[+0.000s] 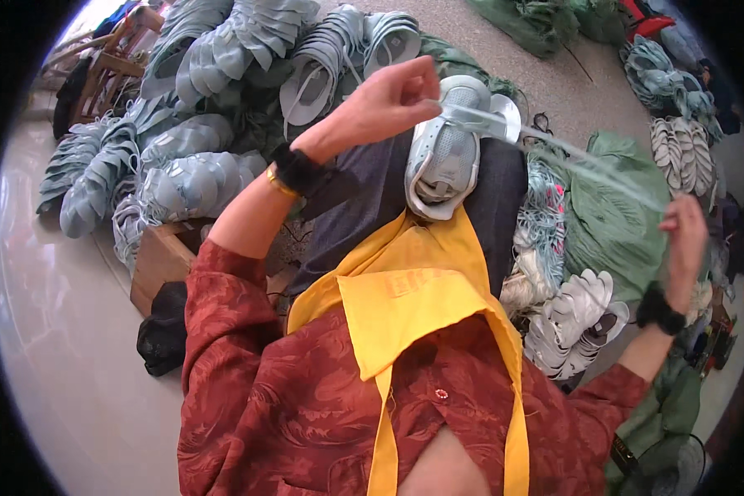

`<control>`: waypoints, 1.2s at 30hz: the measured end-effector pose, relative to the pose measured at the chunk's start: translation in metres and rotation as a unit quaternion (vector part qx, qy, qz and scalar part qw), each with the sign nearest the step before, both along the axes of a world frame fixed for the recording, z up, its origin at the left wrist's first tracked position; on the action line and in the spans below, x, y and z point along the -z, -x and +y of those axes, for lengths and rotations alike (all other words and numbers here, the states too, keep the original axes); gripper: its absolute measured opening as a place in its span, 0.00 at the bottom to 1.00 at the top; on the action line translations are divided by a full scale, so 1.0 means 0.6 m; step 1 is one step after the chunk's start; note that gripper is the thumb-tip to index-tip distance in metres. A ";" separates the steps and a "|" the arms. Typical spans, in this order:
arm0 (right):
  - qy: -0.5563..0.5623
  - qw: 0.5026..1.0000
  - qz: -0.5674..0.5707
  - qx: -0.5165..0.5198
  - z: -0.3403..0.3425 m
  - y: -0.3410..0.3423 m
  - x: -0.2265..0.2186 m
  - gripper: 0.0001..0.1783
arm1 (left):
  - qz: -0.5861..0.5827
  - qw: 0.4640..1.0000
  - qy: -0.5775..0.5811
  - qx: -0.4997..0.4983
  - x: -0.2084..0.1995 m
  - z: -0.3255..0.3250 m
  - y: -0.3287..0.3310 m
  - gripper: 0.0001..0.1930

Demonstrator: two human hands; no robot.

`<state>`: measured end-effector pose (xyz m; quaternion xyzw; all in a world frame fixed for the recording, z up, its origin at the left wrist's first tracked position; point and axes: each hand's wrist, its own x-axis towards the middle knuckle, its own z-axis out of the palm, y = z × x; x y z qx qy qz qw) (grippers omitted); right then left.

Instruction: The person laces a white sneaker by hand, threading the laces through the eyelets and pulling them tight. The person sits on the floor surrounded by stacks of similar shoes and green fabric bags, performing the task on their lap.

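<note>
Between my knees stands a pale grey-blue shoe upper [445,157], with a row of eyelets along its side and its rounded end toward me. A light blue shoelace [591,163] runs taut from the upper's far part out to the right, smeared by motion. My left hand [403,93] is closed in a pinch at the lace, just left of the upper. Far out to the right, my right hand [684,240] is raised, its fingers closed on the other stretch of lace and slightly blurred.
Stacked grey-blue shoe uppers [202,178] pile up at the left. On the right lie a bundle of light blue laces [541,198], a green sack [616,215] and white shoe uppers [574,318]. A wooden box [159,269] stands by my left side. My yellow apron [422,306] covers my lap.
</note>
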<state>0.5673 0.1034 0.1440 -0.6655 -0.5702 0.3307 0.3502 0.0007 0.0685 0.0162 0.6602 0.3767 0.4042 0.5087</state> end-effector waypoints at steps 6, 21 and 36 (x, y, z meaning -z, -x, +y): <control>0.093 0.981 -0.023 -0.170 -0.056 0.229 0.199 0.11 | -0.022 0.992 0.043 -0.113 -0.013 -0.059 0.102 0.08; -0.189 0.909 -0.090 -0.361 -0.052 0.432 0.242 0.05 | 0.402 0.863 -0.006 -0.308 0.012 -0.108 0.219 0.08; -0.057 0.976 -0.010 -0.211 -0.068 0.401 0.228 0.07 | 0.191 0.976 0.088 -0.048 0.041 -0.004 -0.039 0.09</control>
